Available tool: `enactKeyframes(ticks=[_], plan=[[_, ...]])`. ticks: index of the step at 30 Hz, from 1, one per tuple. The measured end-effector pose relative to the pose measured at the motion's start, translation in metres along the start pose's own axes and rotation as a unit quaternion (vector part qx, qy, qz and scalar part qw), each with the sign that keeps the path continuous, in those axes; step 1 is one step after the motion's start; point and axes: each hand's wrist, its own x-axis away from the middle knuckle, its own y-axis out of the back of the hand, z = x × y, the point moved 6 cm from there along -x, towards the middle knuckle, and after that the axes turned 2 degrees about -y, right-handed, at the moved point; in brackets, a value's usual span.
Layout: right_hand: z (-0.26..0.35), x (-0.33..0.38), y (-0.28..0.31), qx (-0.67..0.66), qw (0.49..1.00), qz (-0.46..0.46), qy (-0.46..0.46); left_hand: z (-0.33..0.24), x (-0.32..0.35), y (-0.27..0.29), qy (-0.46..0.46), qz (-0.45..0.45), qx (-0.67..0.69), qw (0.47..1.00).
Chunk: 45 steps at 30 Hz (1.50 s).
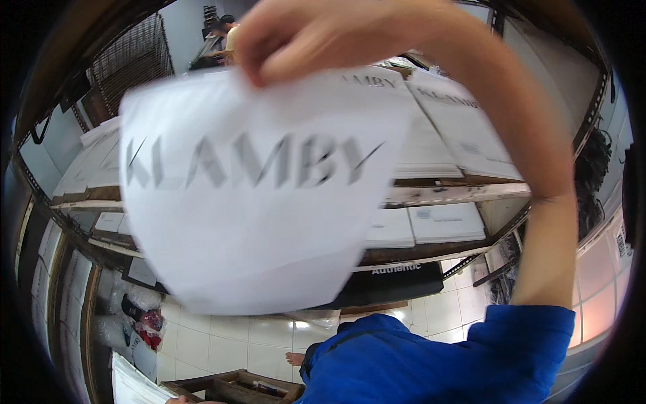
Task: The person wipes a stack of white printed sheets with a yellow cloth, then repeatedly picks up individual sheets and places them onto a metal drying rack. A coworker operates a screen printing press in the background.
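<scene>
My right hand (316,42) is raised across the top of the view, its thumb and fingers pinched on the upper edge of a white sheet (249,222). Large dark lettering runs across the sheet, which hangs down, blurred by motion; whether it is cloth, paper or a flat bag I cannot tell. Behind it, stacks of similar white printed sheets (464,128) lie on a rack shelf. Only a sliver of skin, seemingly my left hand (179,400), shows at the lower edge beside a wooden stool, with its fingers out of sight.
A metal-framed rack (464,194) stands in front of me, with more white stacks (447,223) on its lower shelf. Beneath it sits a black box (397,281). A wooden stool (232,387) is near my legs. Plastic-wrapped items (149,326) lie at left. Another person (231,37) is far behind.
</scene>
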Motion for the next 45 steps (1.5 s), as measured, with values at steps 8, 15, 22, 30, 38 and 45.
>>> enactKeyframes(ticks=[8, 15, 22, 30, 38, 45], plan=[[-0.220, 0.221, 0.138, 0.044, 0.933, 0.074, -0.350, -0.126, 0.042, -0.044, 0.154, 0.073, 0.093, 0.981], [-0.363, 0.326, 0.101, 0.029, 0.881, 0.118, -0.457, -0.177, 0.110, -0.081, 0.202, 0.287, 0.098, 0.931], [-0.442, 0.353, 0.070, 0.069, 0.864, 0.081, -0.492, -0.179, 0.154, -0.062, 0.233, 0.371, 0.021, 0.899], [-0.496, 0.346, 0.052, 0.155, 0.873, 0.008, -0.462, -0.192, 0.137, -0.058, 0.195, 0.389, -0.015, 0.900], [-0.509, 0.345, 0.044, 0.127, 0.849, 0.008, -0.514, -0.197, 0.140, -0.063, 0.192, 0.396, -0.024, 0.898], [-0.530, 0.339, 0.043, 0.180, 0.876, 0.006, -0.448, -0.190, 0.150, -0.068, 0.227, 0.445, -0.031, 0.866]])
